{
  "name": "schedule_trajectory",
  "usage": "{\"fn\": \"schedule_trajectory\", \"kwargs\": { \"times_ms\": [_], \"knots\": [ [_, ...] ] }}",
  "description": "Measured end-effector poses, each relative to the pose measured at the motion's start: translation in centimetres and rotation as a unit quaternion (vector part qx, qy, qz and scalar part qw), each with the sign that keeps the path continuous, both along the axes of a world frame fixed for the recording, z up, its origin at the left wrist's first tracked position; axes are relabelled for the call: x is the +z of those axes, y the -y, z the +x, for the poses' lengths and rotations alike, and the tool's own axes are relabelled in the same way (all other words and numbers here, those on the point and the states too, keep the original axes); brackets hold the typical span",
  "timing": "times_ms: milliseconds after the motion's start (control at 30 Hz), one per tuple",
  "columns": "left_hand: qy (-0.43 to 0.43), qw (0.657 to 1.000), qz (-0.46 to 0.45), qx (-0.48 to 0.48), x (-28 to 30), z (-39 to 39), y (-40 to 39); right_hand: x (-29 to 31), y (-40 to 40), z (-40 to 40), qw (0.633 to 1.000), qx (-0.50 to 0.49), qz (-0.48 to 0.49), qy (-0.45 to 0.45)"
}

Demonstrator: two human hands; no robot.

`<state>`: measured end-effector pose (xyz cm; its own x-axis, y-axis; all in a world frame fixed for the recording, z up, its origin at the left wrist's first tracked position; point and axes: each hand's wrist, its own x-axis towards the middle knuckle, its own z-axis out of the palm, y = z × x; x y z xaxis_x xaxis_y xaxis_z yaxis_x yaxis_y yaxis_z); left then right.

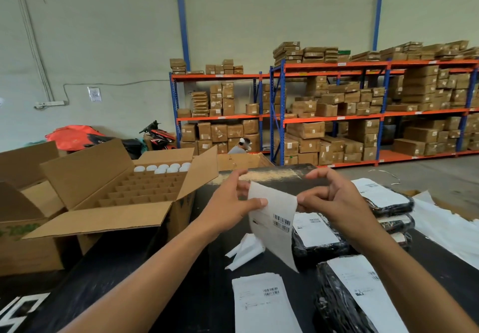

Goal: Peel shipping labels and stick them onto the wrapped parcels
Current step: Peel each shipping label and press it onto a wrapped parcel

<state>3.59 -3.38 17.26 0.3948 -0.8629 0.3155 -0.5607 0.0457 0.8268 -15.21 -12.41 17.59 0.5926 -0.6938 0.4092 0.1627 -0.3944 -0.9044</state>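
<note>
Shipping label (272, 218) held up over black table (197, 275), both hands pinching its top edge.

Left hand (230, 203) pinches the label's upper left corner with thumb on front; right hand (334, 200) pinches the upper right edge. The label hangs curled, barcode facing the camera. Label stack (261, 304) lies flat below. Wrapped parcels (344, 293), black and already labelled, sit right. Open divided carton (124, 198) stands left.

left hand (228, 203) raised, pinching, right hand (334, 203) likewise
</note>
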Motion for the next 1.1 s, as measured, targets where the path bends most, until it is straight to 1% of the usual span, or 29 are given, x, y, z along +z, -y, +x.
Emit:
{"fn": "schedule_trajectory", "kwargs": {
  "times_ms": [67, 100, 200, 267, 333, 567, 800, 900, 1033, 1100],
  "knots": [
    [0.063, 0.995, -0.054, 0.060, -0.2, -1.1, 0.0, -0.3, -0.2, 0.5, 1.000, -0.014, 0.010, 0.024],
    [0.071, 0.993, -0.079, 0.060, -0.4, -1.7, 0.0, -0.5, -0.2, 0.8, 0.999, -0.022, 0.013, 0.034],
    [0.036, 0.993, -0.112, 0.007, -0.8, -3.2, 0.0, -0.9, -0.5, 1.3, 0.998, -0.039, 0.012, 0.045],
    [0.006, 0.993, -0.117, -0.028, -1.0, -3.7, 0.1, -1.0, -0.7, 1.5, 0.998, -0.042, 0.010, 0.048],
    [-0.004, 0.992, -0.119, -0.045, -1.2, -3.9, 0.1, -1.0, -0.9, 1.6, 0.998, -0.038, 0.011, 0.050],
    [0.044, 0.990, -0.131, -0.023, -1.6, -4.0, 0.0, -1.2, -1.1, 1.6, 0.999, -0.036, 0.008, 0.036],
    [0.049, 0.987, -0.150, -0.014, -1.7, -4.3, 0.0, -1.1, -0.9, 1.6, 0.998, -0.044, 0.006, 0.038],
    [0.074, 0.985, -0.157, -0.010, -1.8, -4.4, -0.1, -1.2, -1.0, 1.6, 0.998, -0.059, -0.009, 0.031],
    [0.135, 0.977, -0.167, -0.005, -1.8, -4.8, -0.1, -1.3, -1.1, 1.8, 0.995, -0.088, -0.043, 0.004],
    [0.143, 0.976, -0.166, -0.009, -1.8, -4.9, -0.1, -1.3, -1.0, 1.9, 0.995, -0.094, -0.045, 0.002]
  ]
}}
